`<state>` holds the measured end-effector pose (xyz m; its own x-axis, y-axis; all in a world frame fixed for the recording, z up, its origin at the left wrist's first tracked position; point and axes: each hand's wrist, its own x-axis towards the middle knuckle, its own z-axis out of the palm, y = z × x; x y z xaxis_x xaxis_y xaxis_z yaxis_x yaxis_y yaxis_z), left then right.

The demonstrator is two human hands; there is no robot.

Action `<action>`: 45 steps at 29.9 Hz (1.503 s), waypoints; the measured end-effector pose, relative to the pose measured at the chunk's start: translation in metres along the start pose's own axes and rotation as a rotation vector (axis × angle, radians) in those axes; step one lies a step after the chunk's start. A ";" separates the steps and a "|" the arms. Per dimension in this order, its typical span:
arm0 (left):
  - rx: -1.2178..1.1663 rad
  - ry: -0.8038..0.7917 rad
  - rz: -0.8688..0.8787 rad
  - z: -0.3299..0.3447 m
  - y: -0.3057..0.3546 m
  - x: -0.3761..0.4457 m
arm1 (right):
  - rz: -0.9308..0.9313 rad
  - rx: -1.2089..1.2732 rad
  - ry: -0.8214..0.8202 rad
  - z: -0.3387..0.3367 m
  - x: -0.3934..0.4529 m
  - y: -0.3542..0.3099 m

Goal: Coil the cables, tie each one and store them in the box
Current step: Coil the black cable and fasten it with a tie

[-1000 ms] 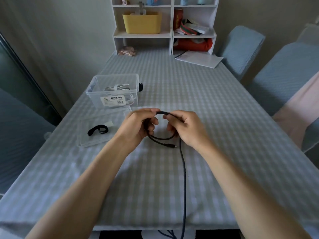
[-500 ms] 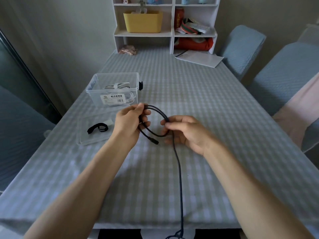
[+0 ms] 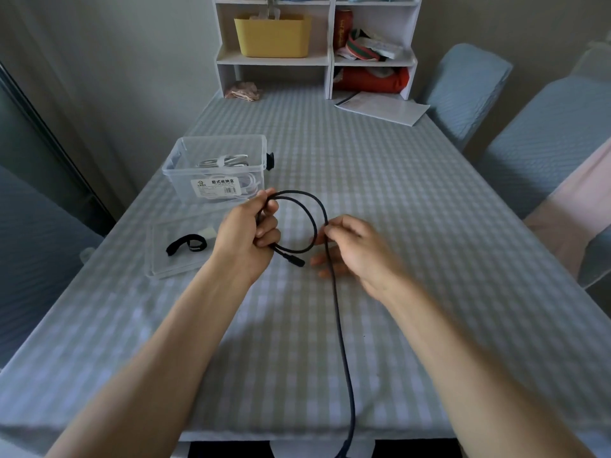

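Black cable [image 3: 334, 292], centre of frame: 1 loop formed, plug end [image 3: 292, 259] poking out below the loop, long tail running down to the bottom edge and off the table [image 3: 429, 200].

Handling, judged: thin, light, limp but with some spring; loops will likely try to open unless pinned at the crossing. Best hold is where the turns overlap, not at the plug. Matte jacket, probably not slippery.

Left hand [image 3: 246, 236], just left of centre: fingers curled round the gathered loop at its left side, thumb on top, wrist roughly level above the cloth. Firm grip on the cable.

Right hand [image 3: 357, 249], right of centre, slightly blurred: thumb and forefinger pinch the free run just where it leaves the loop; the other fingers are spread loosely below.

Clear box [image 3: 216, 171], upper left of the hands, holds a white cable [image 3: 228, 160]. Its lid [image 3: 185, 252] lies in front, with 1 black strap [image 3: 186, 244] on it.
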<state>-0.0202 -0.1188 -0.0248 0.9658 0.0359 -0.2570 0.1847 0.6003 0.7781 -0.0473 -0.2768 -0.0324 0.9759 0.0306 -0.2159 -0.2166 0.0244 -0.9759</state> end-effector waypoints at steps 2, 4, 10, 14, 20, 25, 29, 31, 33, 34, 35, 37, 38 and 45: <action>-0.077 -0.025 -0.003 0.002 -0.001 -0.002 | -0.005 -0.032 0.021 0.006 -0.001 0.001; -0.131 -0.023 0.018 0.003 -0.002 -0.002 | -0.010 -0.051 0.038 0.008 -0.002 0.002; -0.114 0.067 0.058 0.007 -0.012 0.003 | -0.068 0.009 0.058 0.006 -0.006 -0.003; -0.039 0.001 -0.020 0.007 -0.007 -0.001 | -0.153 -0.135 0.062 0.005 -0.003 0.002; 0.450 -0.056 -0.042 0.006 0.009 -0.009 | -0.123 -0.389 0.077 -0.005 0.001 -0.002; 0.578 -0.109 -0.012 0.004 0.004 -0.010 | -0.154 -0.406 0.070 -0.006 0.001 0.001; 0.561 -0.074 -0.013 0.004 0.005 -0.009 | -0.221 -0.428 0.048 -0.009 0.002 0.002; 0.498 -0.042 -0.019 0.004 0.004 -0.007 | -0.246 -0.459 0.033 -0.008 0.001 0.003; 0.428 -0.043 -0.031 0.005 0.003 -0.006 | -0.277 -0.492 0.019 -0.008 0.000 0.004; 0.404 -0.051 -0.034 0.006 0.003 -0.006 | -0.293 -0.516 0.020 -0.008 0.000 0.004; 0.391 -0.059 -0.036 0.006 0.003 -0.006 | -0.309 -0.544 0.025 -0.009 0.000 0.004; 0.364 -0.070 -0.040 0.006 0.002 -0.005 | -0.332 -0.596 0.034 -0.010 0.000 0.003; 0.340 -0.072 -0.045 0.006 0.002 -0.005 | -0.340 -0.613 0.028 -0.010 0.000 0.003; 0.176 -0.102 -0.067 0.006 0.003 -0.006 | -0.407 -0.692 -0.023 -0.010 -0.002 0.003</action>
<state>-0.0241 -0.1217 -0.0179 0.9619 -0.0858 -0.2595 0.2698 0.4494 0.8516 -0.0500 -0.2870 -0.0353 0.9727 0.1734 0.1541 0.2277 -0.5864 -0.7774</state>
